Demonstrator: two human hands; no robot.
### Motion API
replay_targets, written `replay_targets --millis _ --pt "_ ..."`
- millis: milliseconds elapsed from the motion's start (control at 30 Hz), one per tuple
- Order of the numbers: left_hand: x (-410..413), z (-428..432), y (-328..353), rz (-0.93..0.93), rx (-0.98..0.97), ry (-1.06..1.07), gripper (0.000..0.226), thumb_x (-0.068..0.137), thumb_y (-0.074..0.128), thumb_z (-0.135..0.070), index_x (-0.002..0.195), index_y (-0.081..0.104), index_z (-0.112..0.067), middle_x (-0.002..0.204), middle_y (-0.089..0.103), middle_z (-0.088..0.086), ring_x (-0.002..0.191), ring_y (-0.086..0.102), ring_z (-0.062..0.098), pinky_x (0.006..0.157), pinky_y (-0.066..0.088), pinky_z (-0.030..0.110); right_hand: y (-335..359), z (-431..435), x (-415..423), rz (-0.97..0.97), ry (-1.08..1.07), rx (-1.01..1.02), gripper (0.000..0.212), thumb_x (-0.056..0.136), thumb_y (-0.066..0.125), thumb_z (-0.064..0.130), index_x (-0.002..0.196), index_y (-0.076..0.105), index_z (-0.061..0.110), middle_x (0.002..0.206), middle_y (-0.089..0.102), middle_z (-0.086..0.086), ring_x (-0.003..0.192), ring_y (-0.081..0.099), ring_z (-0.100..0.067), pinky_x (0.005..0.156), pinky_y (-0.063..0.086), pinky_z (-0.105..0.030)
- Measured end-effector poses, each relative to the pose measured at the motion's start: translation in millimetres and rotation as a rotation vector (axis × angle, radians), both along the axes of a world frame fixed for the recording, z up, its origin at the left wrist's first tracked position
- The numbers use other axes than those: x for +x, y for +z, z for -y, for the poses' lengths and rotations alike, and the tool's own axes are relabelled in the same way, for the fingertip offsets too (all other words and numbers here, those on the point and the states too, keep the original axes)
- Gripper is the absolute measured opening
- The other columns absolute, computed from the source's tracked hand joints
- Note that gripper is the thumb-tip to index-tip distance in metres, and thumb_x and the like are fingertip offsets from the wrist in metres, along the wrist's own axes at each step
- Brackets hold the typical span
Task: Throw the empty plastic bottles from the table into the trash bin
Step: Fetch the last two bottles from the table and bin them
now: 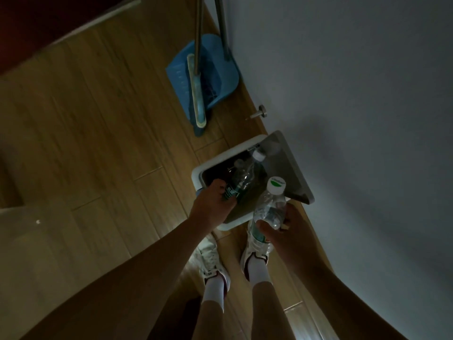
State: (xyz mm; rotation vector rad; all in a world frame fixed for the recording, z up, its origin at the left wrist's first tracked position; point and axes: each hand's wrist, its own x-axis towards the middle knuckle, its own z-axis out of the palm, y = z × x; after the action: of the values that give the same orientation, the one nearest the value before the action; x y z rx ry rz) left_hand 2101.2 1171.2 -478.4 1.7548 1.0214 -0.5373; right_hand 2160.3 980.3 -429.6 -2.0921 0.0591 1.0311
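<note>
Left hand point(212, 204) clamped on green-labelled bottle point(239, 184) — bottle already over open trash bin point(198, 176), long axis pointing cap-first down into opening, away from fingers. Right hand point(288, 231) wrapped round second bottle point(269, 207), cap up, held just short of bin's near rim. Left hand nearer to drop — likely only needs fingers opened. Bin stands against wall point(355, 94).
</note>
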Motion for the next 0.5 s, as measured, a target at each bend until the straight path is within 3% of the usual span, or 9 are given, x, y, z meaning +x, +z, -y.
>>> replay_targets --millis 67,133,200,300,500 --pt "-11.6 -15.3 11.5 0.003 -0.007 0.023 0.027 0.091 0.064 -0.024 0.117 0.062 -0.015 0.101 0.068 -0.001 0.092 0.066 0.015 0.079 0.055 0.032 3.4 -8.5 4.8 -0.023 -0.003 0.027 0.050 0.079 0.081 0.029 0.122 0.058 0.024 0.109 0.068 0.013 0.100 0.065 -0.001 0.078 0.054 -0.018" --pt "-29.2 -32.7 18.5 -0.018 0.029 0.008 0.007 0.095 0.059 -0.024 0.098 0.063 -0.020 0.084 0.064 -0.011 0.076 0.062 0.005 0.065 0.046 0.024 7.8 -21.6 9.3 -0.033 0.019 0.055 0.046 0.080 0.080 0.030 0.119 0.057 0.029 0.106 0.067 0.016 0.099 0.065 0.001 0.077 0.052 -0.018" --pt "-51.0 -48.9 22.0 -0.071 0.083 0.004 0.008 0.095 0.057 -0.028 0.089 0.061 -0.024 0.078 0.062 -0.014 0.073 0.062 0.006 0.061 0.041 0.022 10.6 -36.7 13.9 -0.042 0.017 0.084 0.040 0.081 0.079 0.029 0.115 0.057 0.032 0.103 0.066 0.019 0.098 0.065 0.000 0.076 0.053 -0.018" --pt "-88.2 -72.2 23.7 -0.160 0.140 0.003 0.014 0.095 0.057 -0.038 0.094 0.065 -0.026 0.088 0.067 -0.011 0.084 0.066 0.012 0.066 0.043 0.023 9.0 -60.0 20.4 -0.049 0.012 0.125 0.038 0.082 0.078 0.031 0.113 0.057 0.031 0.104 0.067 0.017 0.100 0.066 -0.002 0.080 0.056 -0.023" --pt "-146.4 -92.9 26.1 -0.225 0.143 0.078 0.012 0.096 0.058 -0.038 0.093 0.066 -0.030 0.090 0.069 -0.013 0.078 0.067 0.006 0.061 0.044 0.021 -12.5 -91.7 36.6 0.059 0.086 0.131 0.053 0.075 0.081 0.041 0.120 0.058 0.025 0.115 0.069 0.009 0.107 0.066 -0.006 0.089 0.058 -0.034"
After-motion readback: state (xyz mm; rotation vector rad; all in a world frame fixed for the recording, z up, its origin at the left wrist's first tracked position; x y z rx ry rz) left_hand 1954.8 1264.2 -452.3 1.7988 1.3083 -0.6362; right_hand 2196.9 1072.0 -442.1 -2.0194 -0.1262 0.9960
